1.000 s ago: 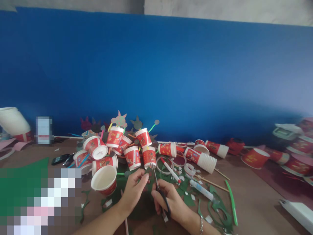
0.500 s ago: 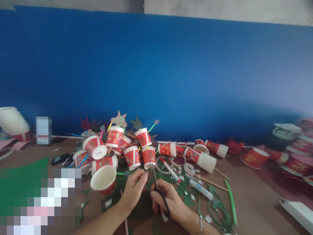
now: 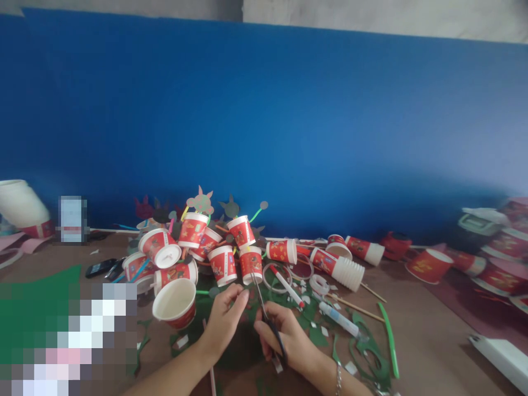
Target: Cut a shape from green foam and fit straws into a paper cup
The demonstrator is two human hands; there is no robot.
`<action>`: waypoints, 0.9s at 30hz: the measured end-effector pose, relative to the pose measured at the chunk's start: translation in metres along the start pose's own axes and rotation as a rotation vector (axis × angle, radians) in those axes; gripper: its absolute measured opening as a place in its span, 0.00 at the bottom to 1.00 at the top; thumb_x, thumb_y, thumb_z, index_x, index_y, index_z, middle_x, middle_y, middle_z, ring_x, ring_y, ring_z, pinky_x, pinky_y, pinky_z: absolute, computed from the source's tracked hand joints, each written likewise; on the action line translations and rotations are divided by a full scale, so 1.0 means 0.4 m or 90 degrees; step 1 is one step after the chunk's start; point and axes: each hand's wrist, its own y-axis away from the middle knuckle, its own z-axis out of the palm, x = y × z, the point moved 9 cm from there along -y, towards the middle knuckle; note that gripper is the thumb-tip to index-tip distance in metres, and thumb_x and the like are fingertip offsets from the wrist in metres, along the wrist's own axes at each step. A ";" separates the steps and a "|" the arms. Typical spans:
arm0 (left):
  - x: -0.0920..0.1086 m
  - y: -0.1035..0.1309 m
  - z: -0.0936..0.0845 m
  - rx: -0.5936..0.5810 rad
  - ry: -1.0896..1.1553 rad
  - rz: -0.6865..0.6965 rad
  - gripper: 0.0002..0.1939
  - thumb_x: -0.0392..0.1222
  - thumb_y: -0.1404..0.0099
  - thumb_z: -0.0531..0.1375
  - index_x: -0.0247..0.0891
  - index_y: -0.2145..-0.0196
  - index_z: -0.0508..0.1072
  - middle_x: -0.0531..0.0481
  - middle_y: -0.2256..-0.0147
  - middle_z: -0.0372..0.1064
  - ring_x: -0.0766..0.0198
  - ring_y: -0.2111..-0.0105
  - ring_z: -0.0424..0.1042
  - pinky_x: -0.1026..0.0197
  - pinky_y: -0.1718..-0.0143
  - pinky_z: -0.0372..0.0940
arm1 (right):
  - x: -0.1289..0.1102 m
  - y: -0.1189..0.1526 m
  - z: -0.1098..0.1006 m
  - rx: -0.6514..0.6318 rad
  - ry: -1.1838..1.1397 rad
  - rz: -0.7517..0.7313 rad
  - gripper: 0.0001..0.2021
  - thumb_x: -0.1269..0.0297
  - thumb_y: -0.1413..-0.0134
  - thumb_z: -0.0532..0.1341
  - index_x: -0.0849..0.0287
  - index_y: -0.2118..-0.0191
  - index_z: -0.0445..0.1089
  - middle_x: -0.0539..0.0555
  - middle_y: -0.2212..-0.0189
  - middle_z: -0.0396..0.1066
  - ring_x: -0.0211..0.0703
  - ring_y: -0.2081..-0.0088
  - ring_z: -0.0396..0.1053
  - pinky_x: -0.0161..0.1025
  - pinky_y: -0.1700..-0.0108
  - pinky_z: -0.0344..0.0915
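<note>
My right hand (image 3: pixel 286 333) is closed round the black handles of a pair of scissors (image 3: pixel 261 300), whose blades point up and away from me. To the left of the blades, my left hand (image 3: pixel 229 311) is curled in a pinch, thumb against the fingers. Whatever lies between those fingertips is too small to make out. Beneath both hands is dark green paper (image 3: pixel 243 346) with scraps around it. An open red and white paper cup (image 3: pixel 175 302) stands just left of my left hand.
Decorated paper cups (image 3: pixel 223 267) are piled behind my hands. To the right lie a marker (image 3: pixel 289 289), a glue tube (image 3: pixel 339 319), a roll of tape (image 3: pixel 319 285), nested cups (image 3: pixel 338 269), wooden sticks (image 3: pixel 358 308) and a green strip (image 3: pixel 389 341). A blue panel (image 3: pixel 289 132) rises behind the table.
The scissor blades look closer together than before. Both hands stay in nearly the same place, and the things on the table have not moved.
</note>
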 end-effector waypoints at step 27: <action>-0.005 -0.003 -0.010 0.022 -0.028 0.003 0.17 0.50 0.38 0.54 0.38 0.79 0.59 0.56 0.78 0.52 0.67 0.76 0.53 0.66 0.74 0.52 | 0.007 -0.002 0.002 -0.016 -0.002 0.005 0.21 0.44 0.55 0.61 0.60 0.72 0.61 0.43 0.89 0.61 0.30 0.88 0.56 0.27 0.85 0.55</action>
